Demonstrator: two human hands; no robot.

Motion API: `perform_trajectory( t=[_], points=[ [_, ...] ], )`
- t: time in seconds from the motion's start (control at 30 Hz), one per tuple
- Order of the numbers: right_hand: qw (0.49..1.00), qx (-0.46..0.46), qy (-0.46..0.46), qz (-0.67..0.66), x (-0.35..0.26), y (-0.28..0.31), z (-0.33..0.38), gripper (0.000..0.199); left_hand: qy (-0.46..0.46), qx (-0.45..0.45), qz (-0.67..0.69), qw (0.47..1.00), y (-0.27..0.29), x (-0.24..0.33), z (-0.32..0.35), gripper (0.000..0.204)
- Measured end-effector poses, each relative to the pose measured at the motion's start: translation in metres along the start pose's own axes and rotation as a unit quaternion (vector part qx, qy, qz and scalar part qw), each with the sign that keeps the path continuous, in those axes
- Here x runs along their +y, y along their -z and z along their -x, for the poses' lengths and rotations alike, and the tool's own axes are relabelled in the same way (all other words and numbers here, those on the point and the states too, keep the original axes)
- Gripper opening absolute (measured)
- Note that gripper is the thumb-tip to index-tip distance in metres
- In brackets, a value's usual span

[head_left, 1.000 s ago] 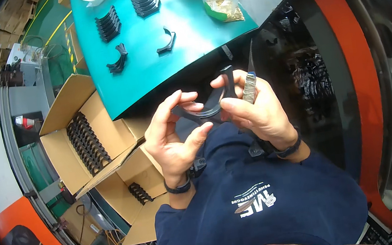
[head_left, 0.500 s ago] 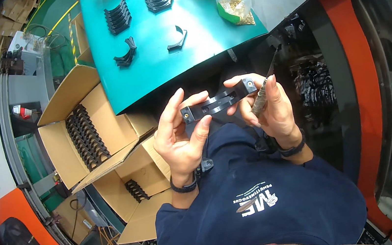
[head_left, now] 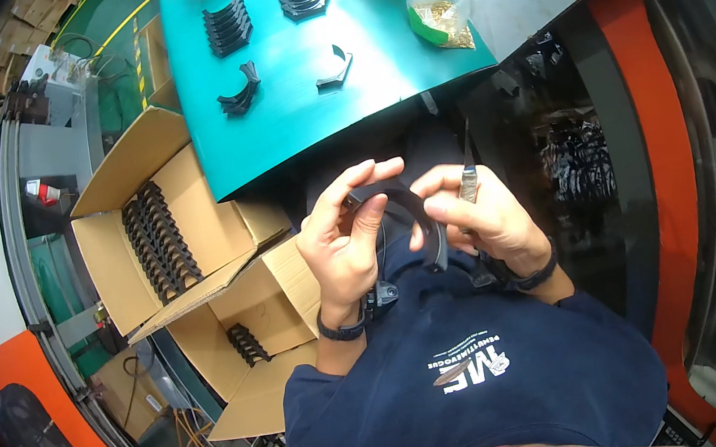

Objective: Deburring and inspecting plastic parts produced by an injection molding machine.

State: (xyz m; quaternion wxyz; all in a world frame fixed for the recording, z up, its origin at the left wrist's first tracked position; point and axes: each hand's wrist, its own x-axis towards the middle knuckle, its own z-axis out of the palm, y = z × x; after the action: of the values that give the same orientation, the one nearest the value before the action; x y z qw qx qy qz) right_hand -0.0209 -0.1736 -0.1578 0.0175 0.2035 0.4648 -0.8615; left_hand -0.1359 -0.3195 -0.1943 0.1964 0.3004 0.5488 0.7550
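Observation:
My left hand (head_left: 344, 241) pinches one end of a black curved bracket (head_left: 417, 207), a half-ring shape, between thumb and fingers. The bracket's arc bends over to the right, and its other end points down in front of my shirt. My right hand (head_left: 493, 216) is closed round a slim pointed knife (head_left: 468, 175) with its tip up; its lower handle is partly hidden by the fingers. My right fingertips are close beside the bracket's arc; whether they touch it I cannot tell.
On the green-topped table (head_left: 275, 144) lie two rows of black brackets (head_left: 228, 25), two looser groups, and a plastic bag of small brass-coloured parts (head_left: 445, 24). Open cardboard boxes (head_left: 208, 216) with stacked brackets stand at left. An orange-edged machine (head_left: 644, 141) is at right.
The bracket has been turned from lying level between both hands to its arc standing side-on. My right hand has come down and left, and the knife now points more upright.

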Motion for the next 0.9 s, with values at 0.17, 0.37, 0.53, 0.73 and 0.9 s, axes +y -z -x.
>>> perform_trajectory(
  t=[0.17,0.37,0.53,0.73,0.9],
  points=[
    [0.999,0.006,0.01,0.048,0.006,-0.003,0.0,0.024,0.021,0.004,0.1,0.995,-0.002,-0.005,0.002,0.038],
    [0.985,0.054,0.112,0.122,0.031,0.001,-0.001,0.031,0.043,0.003,0.12,0.992,-0.003,-0.002,0.003,0.045],
    [0.989,0.034,0.105,0.099,0.032,-0.002,-0.003,0.031,0.077,0.011,0.062,0.995,-0.003,0.0,0.006,0.047],
    [1.0,-0.015,-0.007,0.0,0.016,-0.006,0.003,0.026,0.143,0.035,0.029,0.989,-0.01,0.008,0.005,0.047],
    [1.0,-0.019,-0.019,-0.006,0.016,-0.008,0.005,0.027,0.149,0.033,0.018,0.988,-0.009,0.009,0.006,0.048]
  ],
)
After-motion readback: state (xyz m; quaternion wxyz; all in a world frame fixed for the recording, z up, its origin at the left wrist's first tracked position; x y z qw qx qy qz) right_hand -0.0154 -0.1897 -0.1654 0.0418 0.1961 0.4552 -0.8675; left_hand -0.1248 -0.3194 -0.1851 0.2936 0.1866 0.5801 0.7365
